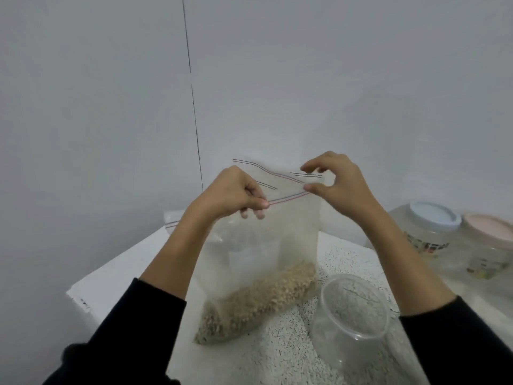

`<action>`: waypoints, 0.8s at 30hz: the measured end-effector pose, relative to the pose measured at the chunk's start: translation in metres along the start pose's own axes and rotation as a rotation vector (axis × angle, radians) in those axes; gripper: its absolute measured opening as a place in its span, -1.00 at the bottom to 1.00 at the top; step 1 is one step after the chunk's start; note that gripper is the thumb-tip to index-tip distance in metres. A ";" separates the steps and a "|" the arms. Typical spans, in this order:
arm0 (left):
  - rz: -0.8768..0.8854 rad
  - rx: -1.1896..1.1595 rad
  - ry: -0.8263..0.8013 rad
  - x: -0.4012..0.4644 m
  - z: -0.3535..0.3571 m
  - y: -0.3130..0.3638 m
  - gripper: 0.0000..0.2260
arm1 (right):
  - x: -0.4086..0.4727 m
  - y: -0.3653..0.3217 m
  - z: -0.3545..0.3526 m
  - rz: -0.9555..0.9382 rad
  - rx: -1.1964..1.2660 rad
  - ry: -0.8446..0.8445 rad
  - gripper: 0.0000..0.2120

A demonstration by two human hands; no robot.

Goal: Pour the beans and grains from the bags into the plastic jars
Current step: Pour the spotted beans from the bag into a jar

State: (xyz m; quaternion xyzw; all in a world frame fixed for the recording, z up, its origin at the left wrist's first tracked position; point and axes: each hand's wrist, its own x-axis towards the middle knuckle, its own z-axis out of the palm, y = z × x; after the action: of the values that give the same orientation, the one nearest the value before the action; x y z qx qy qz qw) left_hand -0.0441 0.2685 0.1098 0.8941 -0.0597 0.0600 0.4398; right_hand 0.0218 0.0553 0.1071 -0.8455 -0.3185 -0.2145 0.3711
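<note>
I am holding a clear zip bag (273, 234) upright in front of me over a white speckled surface (280, 354), with its bottom resting on that surface. My left hand (236, 194) is gripping the bag's left top corner, fingers curled round the plastic at the red and blue zip line. My right hand (334, 180) is pinching the right top edge between thumb and forefinger, the other fingers arching above it. The mouth of the bag is gaping between my two hands, with the zip strips running apart. A low heap of pale tan grains (258, 304) is lying in the bottom of the bag, slanting from lower left to upper right. Just to the right of the bag, near me, an open clear plastic jar (354, 320) is standing on the surface with no lid on it, and my right forearm in its black sleeve (455, 340) is passing above and beside it. Further right, two more clear jars are standing side by side and touching, one wearing a pale blue lid (433, 216), the other a pink lid (491, 230). Behind my left wrist, another zip bag (173, 222) is lying at the far edge of the surface, mostly hidden. A plain grey wall (305, 79) is filling the background.
</note>
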 end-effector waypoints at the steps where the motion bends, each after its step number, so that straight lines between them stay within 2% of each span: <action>1: -0.012 -0.047 -0.013 0.000 0.004 -0.001 -0.93 | -0.004 -0.005 0.006 -0.082 -0.031 0.008 -0.74; 4: -0.023 -0.166 -0.037 -0.002 0.009 -0.003 -0.95 | -0.014 -0.015 0.026 -0.244 -0.034 -0.043 -0.70; 6: -0.021 -0.198 -0.056 -0.004 0.007 -0.005 -0.95 | -0.017 -0.016 0.036 -0.209 -0.002 -0.089 -0.73; 11: -0.039 -0.166 -0.108 -0.011 0.002 -0.009 -0.82 | -0.019 -0.013 0.043 -0.122 0.011 -0.022 -0.83; 17: -0.135 -0.218 -0.134 -0.012 0.002 -0.003 -0.80 | -0.021 -0.015 0.042 -0.149 -0.028 -0.031 -0.97; 24: -0.136 -0.238 -0.118 -0.018 0.007 0.002 -0.81 | -0.025 -0.011 0.046 -0.325 -0.004 -0.053 -0.88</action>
State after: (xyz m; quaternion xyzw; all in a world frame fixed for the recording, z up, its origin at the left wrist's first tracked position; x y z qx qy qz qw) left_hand -0.0614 0.2624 0.1041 0.8396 -0.0314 -0.0304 0.5414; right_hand 0.0022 0.0866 0.0687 -0.7889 -0.4602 -0.2500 0.3215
